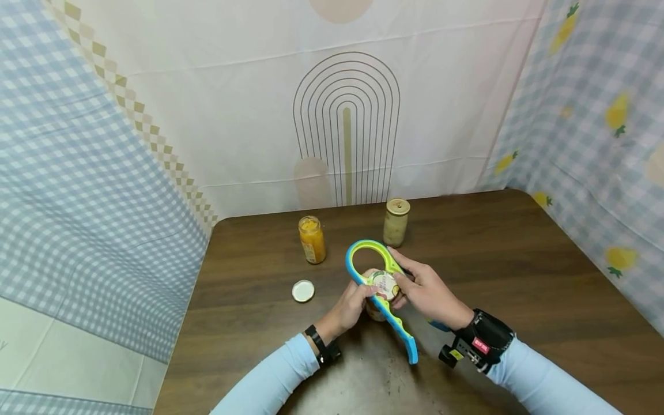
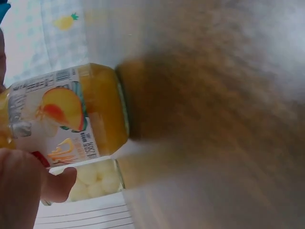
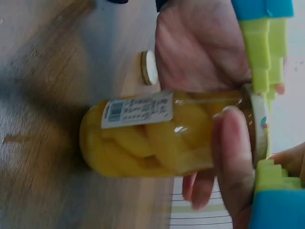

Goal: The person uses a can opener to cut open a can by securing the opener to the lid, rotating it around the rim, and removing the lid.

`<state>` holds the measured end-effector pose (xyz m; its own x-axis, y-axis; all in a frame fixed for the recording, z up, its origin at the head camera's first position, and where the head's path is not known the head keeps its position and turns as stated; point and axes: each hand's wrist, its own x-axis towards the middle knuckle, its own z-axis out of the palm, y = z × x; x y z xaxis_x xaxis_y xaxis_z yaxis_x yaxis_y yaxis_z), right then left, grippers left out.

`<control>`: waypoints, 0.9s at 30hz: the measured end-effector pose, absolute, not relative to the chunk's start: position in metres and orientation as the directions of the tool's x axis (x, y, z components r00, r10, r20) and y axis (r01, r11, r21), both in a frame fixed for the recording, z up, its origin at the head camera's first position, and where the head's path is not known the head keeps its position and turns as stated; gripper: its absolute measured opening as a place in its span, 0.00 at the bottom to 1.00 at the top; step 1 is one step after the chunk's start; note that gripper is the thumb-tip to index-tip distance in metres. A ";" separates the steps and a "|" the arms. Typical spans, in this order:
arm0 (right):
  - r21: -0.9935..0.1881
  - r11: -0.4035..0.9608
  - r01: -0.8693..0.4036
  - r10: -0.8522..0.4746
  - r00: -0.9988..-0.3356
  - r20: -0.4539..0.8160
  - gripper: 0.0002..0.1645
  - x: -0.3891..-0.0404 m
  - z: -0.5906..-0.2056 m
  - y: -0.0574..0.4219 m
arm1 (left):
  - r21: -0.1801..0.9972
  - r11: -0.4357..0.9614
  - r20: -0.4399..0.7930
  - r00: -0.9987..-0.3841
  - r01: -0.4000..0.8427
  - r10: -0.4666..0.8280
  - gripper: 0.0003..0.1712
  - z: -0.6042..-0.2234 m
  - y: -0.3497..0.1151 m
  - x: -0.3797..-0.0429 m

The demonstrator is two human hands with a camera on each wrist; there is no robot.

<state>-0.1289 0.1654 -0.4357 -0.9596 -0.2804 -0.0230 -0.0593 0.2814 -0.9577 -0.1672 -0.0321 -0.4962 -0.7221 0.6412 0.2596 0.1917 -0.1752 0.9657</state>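
A jar of yellow fruit pieces [image 3: 147,138] with a peach picture on its label stands between both hands, upright on the table in the head view. Across its printed lid [image 1: 385,283] lies a blue and lime-green jar opener [image 1: 396,325], its stepped jaws on either side of the lid and its round loop pointing away. The left hand [image 1: 350,308] holds the jar near the top, its thumb over one arm of the opener. With the right hand [image 1: 430,291], the person grips the opener's other arm, a finger touching the jar's neck. Part of each hand's fingers is hidden.
At the back stand an open jar of orange contents [image 1: 312,242] and a lidded jar of pale round pieces [image 1: 396,225]. A loose white lid [image 1: 303,291] lies left of the hands. Patterned cloth [image 1: 249,115] hangs behind the brown table [image 1: 519,276].
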 end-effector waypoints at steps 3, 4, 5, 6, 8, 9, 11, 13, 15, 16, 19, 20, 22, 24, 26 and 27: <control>-0.965 0.263 -0.024 -0.256 -0.966 -0.046 0.35 -0.128 -0.434 0.163 | 0.959 -0.268 0.251 -0.701 0.089 0.668 0.27 -0.495 -0.032 -0.171; -0.966 0.257 -0.014 -0.250 -0.967 -0.052 0.35 -0.128 -0.433 0.162 | 0.955 -0.291 0.247 -0.697 0.058 0.673 0.28 -0.495 -0.032 -0.171; -0.967 0.253 -0.006 -0.243 -0.968 -0.058 0.35 -0.128 -0.432 0.161 | 0.949 -0.313 0.244 -0.692 0.028 0.679 0.28 -0.495 -0.033 -0.171; -0.968 0.250 0.001 -0.238 -0.969 -0.062 0.35 -0.127 -0.432 0.160 | 0.943 -0.333 0.241 -0.690 0.001 0.682 0.29 -0.494 -0.033 -0.172; -0.969 0.245 0.010 -0.226 -0.972 -0.067 0.35 -0.128 -0.431 0.159 | 0.931 -0.362 0.233 -0.686 -0.048 0.689 0.30 -0.494 -0.034 -0.172; -0.970 0.241 0.015 -0.220 -0.973 -0.070 0.35 -0.128 -0.430 0.158 | 0.926 -0.372 0.231 -0.684 -0.064 0.692 0.30 -0.493 -0.035 -0.172; -0.970 0.244 0.014 -0.212 -0.975 -0.068 0.36 -0.128 -0.430 0.157 | 0.919 -0.383 0.225 -0.679 -0.090 0.699 0.30 -0.492 -0.035 -0.173; -0.970 0.243 0.016 -0.203 -0.977 -0.066 0.36 -0.128 -0.428 0.157 | 0.914 -0.390 0.217 -0.677 -0.112 0.703 0.30 -0.491 -0.036 -0.174; -0.971 0.239 0.021 -0.196 -0.978 -0.070 0.36 -0.128 -0.427 0.156 | 0.910 -0.394 0.207 -0.676 -0.132 0.707 0.31 -0.492 -0.036 -0.176; -0.972 0.235 0.032 -0.188 -0.979 -0.077 0.36 -0.129 -0.427 0.156 | 0.908 -0.393 0.200 -0.677 -0.143 0.709 0.32 -0.492 -0.037 -0.177; -0.973 0.222 0.062 -0.172 -0.980 -0.102 0.36 -0.130 -0.425 0.156 | 0.900 -0.402 0.187 -0.683 -0.170 0.707 0.32 -0.494 -0.037 -0.179; -0.973 0.218 0.076 -0.164 -0.980 -0.114 0.36 -0.130 -0.425 0.156 | 0.898 -0.404 0.185 -0.684 -0.174 0.706 0.32 -0.494 -0.037 -0.179; -0.972 0.209 0.107 -0.153 -0.978 -0.141 0.36 -0.131 -0.425 0.158 | 0.892 -0.410 0.177 -0.690 -0.189 0.702 0.31 -0.496 -0.036 -0.180; -0.970 0.209 0.124 -0.143 -0.977 -0.156 0.36 -0.131 -0.426 0.160 | 0.888 -0.412 0.170 -0.689 -0.202 0.705 0.30 -0.497 -0.035 -0.180; -0.968 0.210 0.138 -0.129 -0.977 -0.168 0.36 -0.131 -0.427 0.163 | 0.889 -0.401 0.152 -0.685 -0.220 0.712 0.29 -0.498 -0.033 -0.179; -0.966 0.214 0.145 -0.130 -0.976 -0.175 0.35 -0.130 -0.429 0.165 | 0.894 -0.388 0.142 -0.678 -0.226 0.721 0.29 -0.499 -0.033 -0.179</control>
